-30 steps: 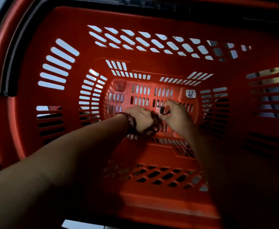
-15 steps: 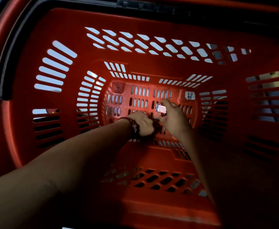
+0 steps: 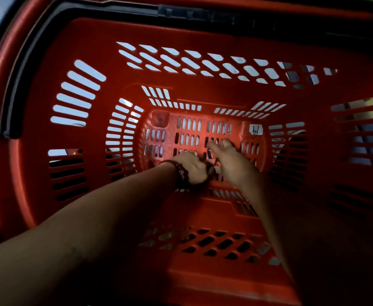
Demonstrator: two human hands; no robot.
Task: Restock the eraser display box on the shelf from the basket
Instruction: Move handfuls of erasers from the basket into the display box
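Red plastic: a deep slotted shopping basket [image 3: 48, 195] fills the view, seen from above, its walls cut with rows of slits
Rim: a black plastic handle [image 3: 26, 69] lies folded along the upper left edge of the basket
Floor: a small white sticker [image 3: 255, 130] with a handwritten number sits on the basket floor, beyond and to the right of both hands
Left hand: the left hand [image 3: 190, 167] reaches down to the basket floor, fingers curled under in a loose fist; what is inside it cannot be told
Wrist: a dark red beaded bracelet [image 3: 182, 175] circles the left wrist
Right hand: the right hand [image 3: 229, 160] is close beside the left, nearly touching it, fingers stretched forward and down
Eraser: a small pale rectangular eraser [image 3: 209, 153] sits at the right hand's fingertips, between thumb and forefinger, low over the floor; the pinch seems closed on it, though the dim light blurs the contact
Change: half a second ago the eraser showed a broad pinkish-white face; now only a narrow, darker sliver of it shows, turned edge-on
Hands since then: both are still at the same spot on the floor, the left fist unchanged
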